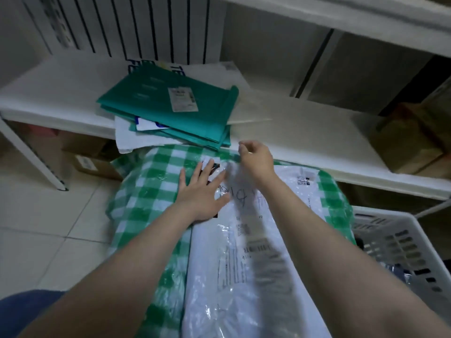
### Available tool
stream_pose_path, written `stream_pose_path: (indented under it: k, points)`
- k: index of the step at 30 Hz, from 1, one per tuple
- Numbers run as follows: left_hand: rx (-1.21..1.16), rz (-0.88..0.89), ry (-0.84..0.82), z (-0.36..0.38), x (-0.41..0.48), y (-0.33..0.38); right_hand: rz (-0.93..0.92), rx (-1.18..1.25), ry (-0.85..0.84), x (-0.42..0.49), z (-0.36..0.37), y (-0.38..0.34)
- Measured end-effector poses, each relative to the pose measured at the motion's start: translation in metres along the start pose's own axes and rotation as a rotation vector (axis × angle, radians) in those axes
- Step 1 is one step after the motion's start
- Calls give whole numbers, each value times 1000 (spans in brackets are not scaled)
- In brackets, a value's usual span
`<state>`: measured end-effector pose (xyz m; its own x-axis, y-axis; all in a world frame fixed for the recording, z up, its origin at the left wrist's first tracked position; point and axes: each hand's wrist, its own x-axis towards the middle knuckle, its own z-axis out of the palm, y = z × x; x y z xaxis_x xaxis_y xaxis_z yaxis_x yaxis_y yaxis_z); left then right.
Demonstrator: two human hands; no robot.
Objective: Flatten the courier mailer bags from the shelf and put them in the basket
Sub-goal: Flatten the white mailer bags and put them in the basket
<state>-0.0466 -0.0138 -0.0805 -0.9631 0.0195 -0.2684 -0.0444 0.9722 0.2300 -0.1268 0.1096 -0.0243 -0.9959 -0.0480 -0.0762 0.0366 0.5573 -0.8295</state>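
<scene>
A white courier mailer bag (244,276) with printed labels lies on a green-and-white checked bundle (151,191) in front of me. My left hand (202,191) presses flat on the bag's left far corner, fingers spread. My right hand (255,158) hovers over the bag's far edge with fingers loosely curled; motion blur hides whether it pinches the plastic. A stack of teal and white mailer bags (175,111) lies on the white shelf (305,132) beyond. The white slotted basket (400,242) stands at the right.
Cardboard boxes (90,154) sit under the shelf at the left, and brown paper packages (412,140) lie on the shelf's right end. A white shelf leg (29,157) slants down at the left. Pale floor tiles (48,228) show at the left.
</scene>
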Motion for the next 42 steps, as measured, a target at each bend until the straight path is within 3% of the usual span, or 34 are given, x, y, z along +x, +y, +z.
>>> stream_pose_path:
  k: [4,8,14,16,18,21,23,32,39,42]
  points:
    - [-23,12,-2,2,5,-3,81,222,-82,35,36,-31]
    - [-1,-6,36,5,4,0,174,142,-203,56,57,-52]
    - [-2,-2,59,2,1,-1,308,212,-131,66,60,-55]
    - [-3,2,63,2,0,-1,243,52,-73,72,63,-51]
    - [-4,6,71,1,0,-1,121,-265,-29,77,66,-48]
    - [-6,6,73,1,1,-1,-126,-726,-202,78,69,-44]
    - [-4,0,66,2,1,-1,-244,-837,-259,80,71,-39]
    - [-10,-11,62,5,3,-2,-310,-782,-250,79,68,-43]
    - [-5,-16,52,4,4,-1,0,-482,-116,88,59,-38]
    - [-4,-16,52,3,4,-1,92,-432,-152,87,62,-40]
